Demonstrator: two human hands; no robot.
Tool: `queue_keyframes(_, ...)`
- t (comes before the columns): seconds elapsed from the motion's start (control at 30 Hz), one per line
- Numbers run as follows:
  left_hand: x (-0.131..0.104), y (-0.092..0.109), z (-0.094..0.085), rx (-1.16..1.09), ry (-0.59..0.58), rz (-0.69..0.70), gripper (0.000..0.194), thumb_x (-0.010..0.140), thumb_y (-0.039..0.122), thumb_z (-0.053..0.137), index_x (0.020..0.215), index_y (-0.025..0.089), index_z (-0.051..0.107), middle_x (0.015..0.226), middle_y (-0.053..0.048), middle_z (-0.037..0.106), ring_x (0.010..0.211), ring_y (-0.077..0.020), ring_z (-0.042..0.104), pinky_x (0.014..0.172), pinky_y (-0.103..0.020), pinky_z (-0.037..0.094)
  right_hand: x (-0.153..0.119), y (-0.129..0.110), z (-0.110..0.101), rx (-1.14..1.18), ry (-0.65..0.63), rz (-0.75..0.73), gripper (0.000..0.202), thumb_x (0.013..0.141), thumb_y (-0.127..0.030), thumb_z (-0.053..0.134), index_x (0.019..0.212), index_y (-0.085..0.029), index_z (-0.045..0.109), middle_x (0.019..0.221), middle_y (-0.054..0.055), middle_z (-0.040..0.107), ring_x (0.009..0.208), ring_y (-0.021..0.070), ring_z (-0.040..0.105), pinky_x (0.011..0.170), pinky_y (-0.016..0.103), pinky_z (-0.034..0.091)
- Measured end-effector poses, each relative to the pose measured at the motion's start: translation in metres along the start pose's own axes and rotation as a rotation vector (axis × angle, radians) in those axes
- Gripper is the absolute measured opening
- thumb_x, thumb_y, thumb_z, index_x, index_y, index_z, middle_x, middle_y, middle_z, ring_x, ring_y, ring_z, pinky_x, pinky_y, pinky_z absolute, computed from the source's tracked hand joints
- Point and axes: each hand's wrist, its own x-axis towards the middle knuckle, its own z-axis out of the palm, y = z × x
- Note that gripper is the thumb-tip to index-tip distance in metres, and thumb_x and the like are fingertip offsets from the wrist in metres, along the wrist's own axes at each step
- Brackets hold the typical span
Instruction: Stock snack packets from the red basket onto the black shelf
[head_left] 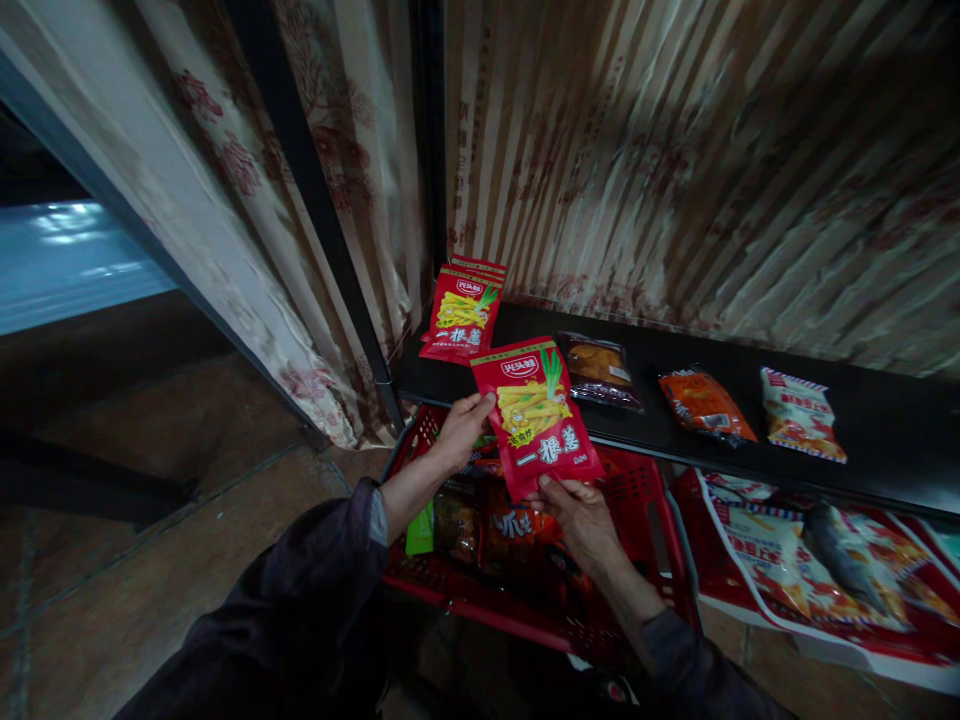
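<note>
A red snack bag [536, 415] with yellow sticks and a green onion printed on it is held up between both hands. My left hand [465, 430] pinches its left edge, and my right hand [581, 515] grips its bottom edge. Behind it, more bags of the same red kind [461, 315] lean at the left end of a black shelf [510, 325]. Under my hands stands a red plastic basket [630, 490] with orange, dark and green snack packets [510, 525] in it; my arms and the held bag hide part of them.
Further right along the shelf lie a brown packet [600, 370], an orange packet [705, 403] and a white-and-red packet [802, 413]. Below, a box [727, 610] holds several snack bags. A patterned curtain [637, 150] hangs behind; a dark post [322, 200] stands left.
</note>
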Motion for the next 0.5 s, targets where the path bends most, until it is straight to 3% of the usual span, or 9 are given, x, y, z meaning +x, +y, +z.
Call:
queue_keyframes(0.2, -0.005, -0.003, 0.003, -0.064, -0.037, -0.064, 0.051, 0.054, 0.05, 0.086, 0.088, 0.015, 0.074, 0.089, -0.007, 0.076, 0.09, -0.0248, 0.069, 0.084, -0.034, 0.051, -0.001, -0.004, 0.005, 0.01, 0.029, -0.017, 0.037, 0.044, -0.045, 0.092, 0.057, -0.017, 0.073, 0.055, 0.003, 0.07, 0.047, 0.0173, 0.066, 0.052, 0.03, 0.058)
queue_keyframes(0.5, -0.018, -0.002, 0.012, -0.103, -0.214, -0.125, 0.05, 0.057, 0.042, 0.087, 0.095, 0.012, 0.075, 0.099, -0.012, 0.076, 0.104, -0.0296, 0.067, 0.099, -0.043, 0.046, -0.003, -0.009, 0.008, 0.066, 0.051, -0.022, 0.036, 0.043, -0.043, 0.093, 0.054, -0.018, 0.07, 0.053, 0.0, 0.068, 0.047, 0.0161, 0.066, 0.049, 0.027, 0.058)
